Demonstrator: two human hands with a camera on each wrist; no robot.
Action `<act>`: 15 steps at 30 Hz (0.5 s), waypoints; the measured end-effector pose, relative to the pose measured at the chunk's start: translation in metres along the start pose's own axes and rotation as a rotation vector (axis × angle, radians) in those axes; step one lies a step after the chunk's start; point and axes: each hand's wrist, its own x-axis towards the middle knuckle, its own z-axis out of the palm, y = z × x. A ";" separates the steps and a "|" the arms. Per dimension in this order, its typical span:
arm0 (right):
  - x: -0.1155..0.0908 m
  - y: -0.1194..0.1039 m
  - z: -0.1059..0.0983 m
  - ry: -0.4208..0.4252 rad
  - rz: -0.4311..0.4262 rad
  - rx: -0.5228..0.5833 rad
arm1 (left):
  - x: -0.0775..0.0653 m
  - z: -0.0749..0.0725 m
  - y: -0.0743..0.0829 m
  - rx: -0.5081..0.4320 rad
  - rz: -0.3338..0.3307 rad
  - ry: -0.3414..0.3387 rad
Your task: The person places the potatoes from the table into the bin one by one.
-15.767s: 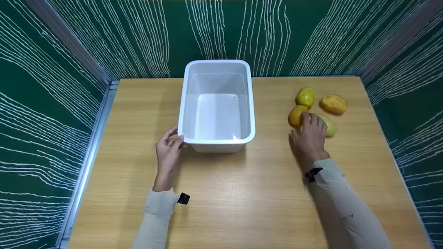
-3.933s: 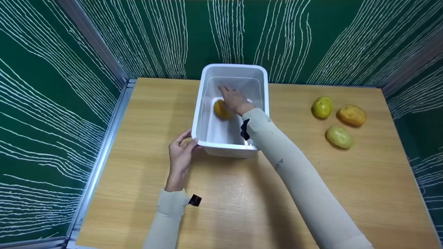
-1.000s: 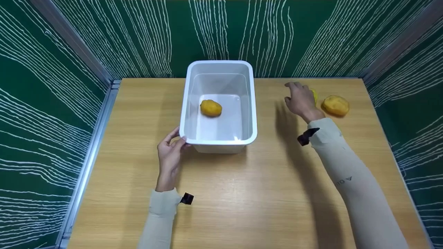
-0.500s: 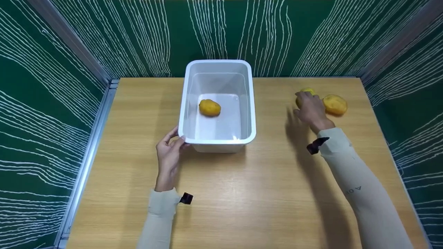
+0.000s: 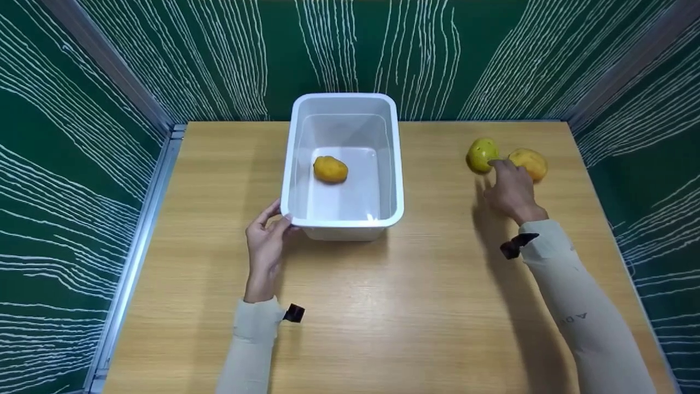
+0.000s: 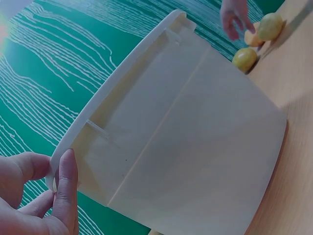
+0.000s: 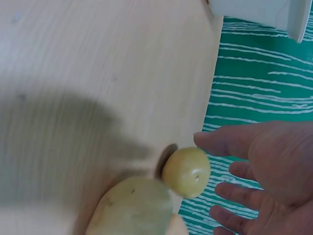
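My left hand pinches the near left corner of the white plastic bin, thumb over the rim and fingers beneath. An orange-yellow mango lies on the bin floor, left of its middle. At the right of the table my right hand hovers over the other mangoes, its fingers loosely spread and nothing in them. A yellow-green mango sits just left of its fingertips and a yellow mango beyond them. Hidden under the hand in the head view, a pale green mango shows in the right wrist view.
The wooden table carries the bin near its back edge. Green panels with white wavy lines enclose the back and both sides, with a metal rail along the left edge.
The orange-yellow mango went from the table into the bin. My right hand has left the bin, returned to the mangoes, and lately shifted right and nearer. The left hand keeps the same hold.
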 end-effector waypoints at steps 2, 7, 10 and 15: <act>-0.004 0.006 0.000 0.017 0.001 -0.002 | 0.000 0.001 0.000 0.000 -0.009 0.009; -0.011 0.020 0.000 0.045 0.021 0.019 | 0.001 0.002 0.001 -0.005 -0.015 0.019; -0.015 0.025 0.000 0.054 0.047 0.044 | 0.001 0.002 0.001 -0.006 -0.016 0.023; -0.022 0.035 -0.001 0.059 0.091 0.065 | 0.000 0.002 0.002 -0.008 -0.007 0.022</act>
